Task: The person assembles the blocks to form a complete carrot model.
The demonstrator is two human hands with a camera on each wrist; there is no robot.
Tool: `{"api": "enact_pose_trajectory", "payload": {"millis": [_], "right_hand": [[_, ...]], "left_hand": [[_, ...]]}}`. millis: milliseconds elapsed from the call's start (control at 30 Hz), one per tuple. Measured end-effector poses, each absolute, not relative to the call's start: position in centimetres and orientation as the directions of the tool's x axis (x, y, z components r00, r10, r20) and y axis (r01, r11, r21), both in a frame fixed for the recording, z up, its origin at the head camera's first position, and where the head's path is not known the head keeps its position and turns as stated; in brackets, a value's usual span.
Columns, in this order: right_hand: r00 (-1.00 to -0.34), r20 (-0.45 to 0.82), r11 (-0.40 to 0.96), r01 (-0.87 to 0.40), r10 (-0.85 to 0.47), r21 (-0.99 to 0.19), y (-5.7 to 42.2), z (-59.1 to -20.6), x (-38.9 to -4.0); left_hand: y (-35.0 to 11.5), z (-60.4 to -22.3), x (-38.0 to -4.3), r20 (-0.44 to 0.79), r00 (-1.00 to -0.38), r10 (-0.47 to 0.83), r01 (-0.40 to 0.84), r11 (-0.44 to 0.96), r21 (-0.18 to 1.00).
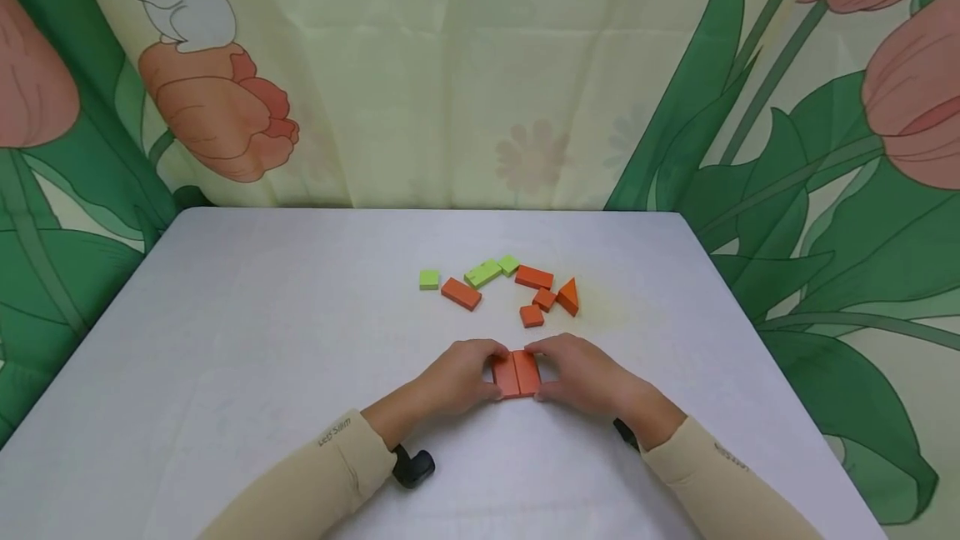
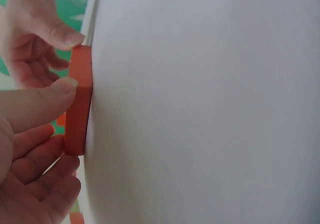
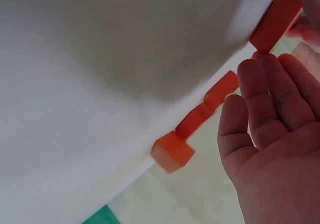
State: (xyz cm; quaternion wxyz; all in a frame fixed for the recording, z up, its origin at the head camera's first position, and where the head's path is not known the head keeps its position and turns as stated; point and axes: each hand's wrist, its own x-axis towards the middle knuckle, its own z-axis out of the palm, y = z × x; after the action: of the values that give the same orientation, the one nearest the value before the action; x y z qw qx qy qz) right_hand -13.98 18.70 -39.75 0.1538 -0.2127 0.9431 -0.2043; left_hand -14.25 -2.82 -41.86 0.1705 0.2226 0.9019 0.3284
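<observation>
Two flat orange-red blocks lie side by side on the white table in the head view, long edges together. My left hand (image 1: 459, 377) pinches the left block (image 1: 506, 377) between thumb and fingers at its near and far ends. On the other side, my right hand (image 1: 587, 375) holds the right block (image 1: 528, 372) the same way, thumb at the near end. From the left wrist view, the blocks (image 2: 79, 109) appear edge-on as one low slab on the cloth. The right wrist view shows my right fingers (image 3: 253, 99) at a block's end (image 3: 277, 22); the thumb is partly cut off.
Beyond my hands lie loose pieces: green blocks (image 1: 482, 273), an orange-red rectangular block (image 1: 461, 293), another one (image 1: 534, 277), small orange-red blocks (image 1: 532, 316) and an orange triangular block (image 1: 568, 297). A printed curtain (image 1: 450, 107) hangs behind the white table (image 1: 262, 315).
</observation>
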Motion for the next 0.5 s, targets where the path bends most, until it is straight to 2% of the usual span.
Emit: {"api": "enact_pose_trajectory", "payload": {"millis": [500], "right_hand": [[-0.891, -0.228, 0.858, -0.266, -0.393, -0.44, 24.1, -39.3, -14.0]], "left_hand": [[2.8, -41.6, -15.0, -0.111, -0.815, 0.569, 0.38, 0.669, 0.639]]}}
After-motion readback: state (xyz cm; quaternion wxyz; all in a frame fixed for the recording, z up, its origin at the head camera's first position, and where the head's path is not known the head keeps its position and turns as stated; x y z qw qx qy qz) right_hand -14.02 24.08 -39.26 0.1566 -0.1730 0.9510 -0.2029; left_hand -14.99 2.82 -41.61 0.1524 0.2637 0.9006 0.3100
